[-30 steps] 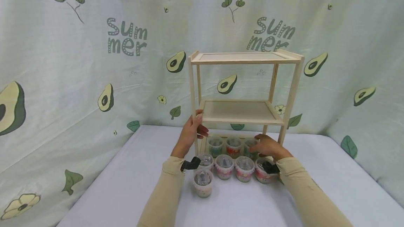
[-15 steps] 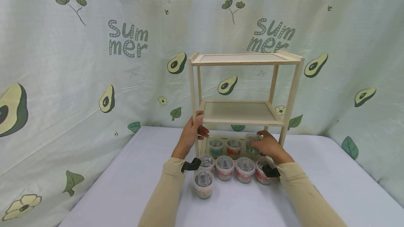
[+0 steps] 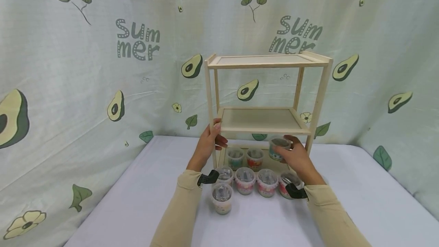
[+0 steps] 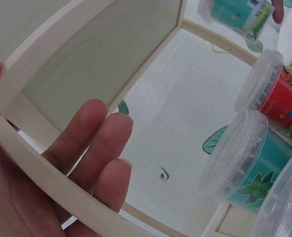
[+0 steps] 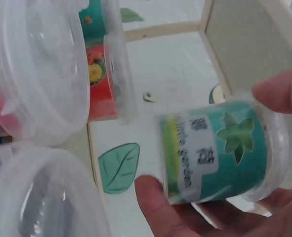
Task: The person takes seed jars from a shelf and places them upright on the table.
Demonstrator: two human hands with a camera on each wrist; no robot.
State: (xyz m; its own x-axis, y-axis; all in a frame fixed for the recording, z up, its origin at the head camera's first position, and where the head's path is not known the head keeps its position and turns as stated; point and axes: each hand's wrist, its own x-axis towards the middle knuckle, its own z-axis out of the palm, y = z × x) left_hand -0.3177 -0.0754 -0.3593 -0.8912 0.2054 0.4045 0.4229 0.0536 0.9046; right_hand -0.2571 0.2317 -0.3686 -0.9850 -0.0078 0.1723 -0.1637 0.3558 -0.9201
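Note:
My left hand (image 3: 207, 143) grips the left front post (image 3: 209, 94) of a wooden three-tier shelf at middle-board height. Its fingers wrap past the post (image 4: 47, 186) in the left wrist view. With my right hand (image 3: 299, 161) I hold a clear lidded tub with a teal plant label (image 5: 229, 143), tilted, above the bottom board's right side. Thumb and fingers lie on opposite sides of it in the right wrist view. On the bottom board stand a teal-labelled tub (image 3: 234, 160) and a red-labelled tub (image 3: 254, 160).
Several pink-labelled tubs (image 3: 267, 186) stand in a row before the shelf, one partly behind my right wrist. Another pale tub (image 3: 221, 200) stands nearer at left. The middle board (image 3: 262, 119) hangs just above my right hand. A printed curtain (image 3: 154, 87) backs the white table (image 3: 154, 186).
My right hand has lifted the teal-labelled tub off the bottom board, upward and slightly right. My left hand stays on the post.

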